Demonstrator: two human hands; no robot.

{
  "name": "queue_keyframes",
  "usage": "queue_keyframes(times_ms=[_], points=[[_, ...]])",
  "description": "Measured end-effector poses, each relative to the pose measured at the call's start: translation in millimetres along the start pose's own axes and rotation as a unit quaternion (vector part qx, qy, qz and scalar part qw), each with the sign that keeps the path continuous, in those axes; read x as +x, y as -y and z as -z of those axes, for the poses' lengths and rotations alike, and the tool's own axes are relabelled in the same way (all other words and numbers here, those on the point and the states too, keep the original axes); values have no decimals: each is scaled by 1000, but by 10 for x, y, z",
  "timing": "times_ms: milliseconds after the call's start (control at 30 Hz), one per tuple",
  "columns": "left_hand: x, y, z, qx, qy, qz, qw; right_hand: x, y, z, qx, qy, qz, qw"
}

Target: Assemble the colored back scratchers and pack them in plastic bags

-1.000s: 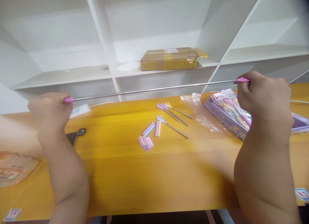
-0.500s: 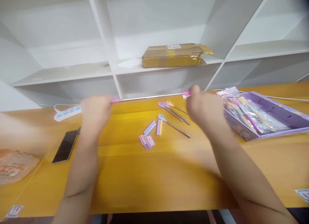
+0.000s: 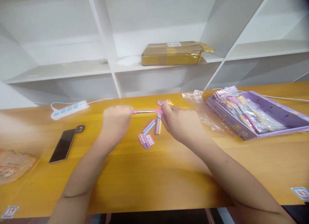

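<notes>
Between my hands is a pink telescopic back scratcher (image 3: pixel 145 112) with a short silver rod showing. My left hand (image 3: pixel 117 121) is closed round its pink handle. My right hand (image 3: pixel 181 122) grips the pink head end, whose tip is hidden by the fingers. Just beyond the right hand lie back scratchers with purple claws (image 3: pixel 162 102) and yellow claws (image 3: pixel 170 103), partly covered by it. Below are loose purple and blue handle tubes (image 3: pixel 149 127), a purple and yellow pair of tubes (image 3: pixel 158 126) and several small pink cards (image 3: pixel 146 141).
To the right, a purple box (image 3: pixel 243 133) holds bagged back scratchers, with clear plastic wrappers (image 3: pixel 205 110) beside it. At left are a power strip (image 3: pixel 70 110), a phone (image 3: pixel 62 146), a dark mouse (image 3: pixel 79 129) and an orange bag (image 3: pixel 15 166). A taped carton (image 3: pixel 171 55) sits on the shelf.
My hands have come together from far apart, and the back scratcher's long rod has slid in to a short length. The right hand now covers part of the lying scratchers.
</notes>
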State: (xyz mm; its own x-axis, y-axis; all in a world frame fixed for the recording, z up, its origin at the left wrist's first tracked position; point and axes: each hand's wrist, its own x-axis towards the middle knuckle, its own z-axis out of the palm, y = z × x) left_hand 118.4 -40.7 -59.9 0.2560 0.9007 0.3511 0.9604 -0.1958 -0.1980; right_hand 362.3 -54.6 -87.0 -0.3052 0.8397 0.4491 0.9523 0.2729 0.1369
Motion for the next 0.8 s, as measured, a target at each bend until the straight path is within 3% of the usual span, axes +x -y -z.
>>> queue_keyframes(times_ms=[67,167,333,567,800], points=[[-2,-16,-9,-1,1,-3,1000,-11,-46,64,-1,-7,9,1000],[-22,-16,17,2,-1,-1,1000,1,-106,130,4,-68,44,997],[-71,-45,88,3,-1,-1,1000,43,-89,94,48,-147,126,980],[-87,-156,103,-11,0,-23,1000,23,-19,3,57,-135,138,980],[-49,-107,69,-7,2,-23,1000,36,-166,102,73,-84,168,979]])
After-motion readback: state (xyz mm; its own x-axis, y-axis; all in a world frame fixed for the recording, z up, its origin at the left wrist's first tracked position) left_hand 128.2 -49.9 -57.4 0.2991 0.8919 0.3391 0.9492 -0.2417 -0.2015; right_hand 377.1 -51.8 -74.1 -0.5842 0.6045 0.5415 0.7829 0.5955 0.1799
